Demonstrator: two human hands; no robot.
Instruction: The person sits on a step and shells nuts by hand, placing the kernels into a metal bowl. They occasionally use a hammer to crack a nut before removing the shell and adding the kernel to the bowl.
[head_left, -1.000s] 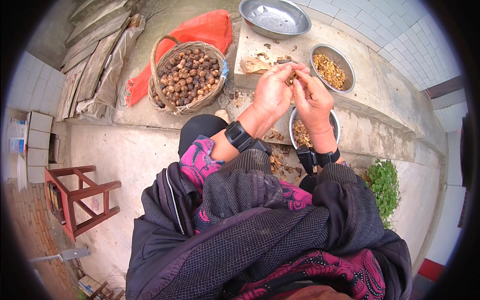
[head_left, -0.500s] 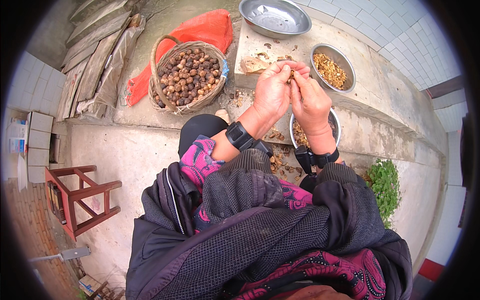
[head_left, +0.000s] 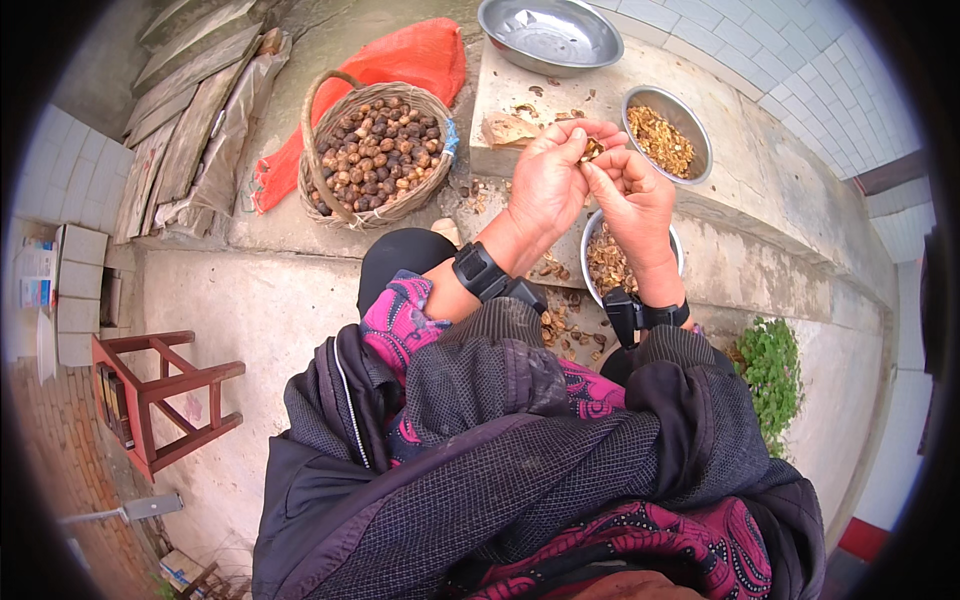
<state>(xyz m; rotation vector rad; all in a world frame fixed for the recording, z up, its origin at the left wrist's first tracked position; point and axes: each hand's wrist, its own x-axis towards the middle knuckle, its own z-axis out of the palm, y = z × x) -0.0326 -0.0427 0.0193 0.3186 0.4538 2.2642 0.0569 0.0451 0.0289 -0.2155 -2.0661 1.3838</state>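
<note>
My left hand [head_left: 543, 185] holds a cracked walnut [head_left: 592, 150] in bent fingers above the concrete ledge. Pinching at the same piece from the other side is my right hand [head_left: 638, 200], thumb and fingers close together. Right behind the hands stands a metal bowl [head_left: 706, 163] with golden walnut kernels [head_left: 660, 140]. A second metal bowl [head_left: 681, 262], partly covered by my right hand and wrist, contains brown broken shells [head_left: 607, 262]. To the left, a wicker basket [head_left: 312, 165] is filled with whole walnuts [head_left: 380, 150].
A wide metal basin [head_left: 550, 38] rests at the back of the ledge [head_left: 740, 215]. Shell bits [head_left: 565, 335] litter the ground between my knees. Red mesh sacking [head_left: 425, 60] lies behind the basket. A wooden stool [head_left: 175, 390] lies left; a green plant [head_left: 770, 380] grows right.
My right hand has shifted slightly right and its fingers have loosened from the left hand's, so more of the cracked walnut shows. The left hand has barely moved.
</note>
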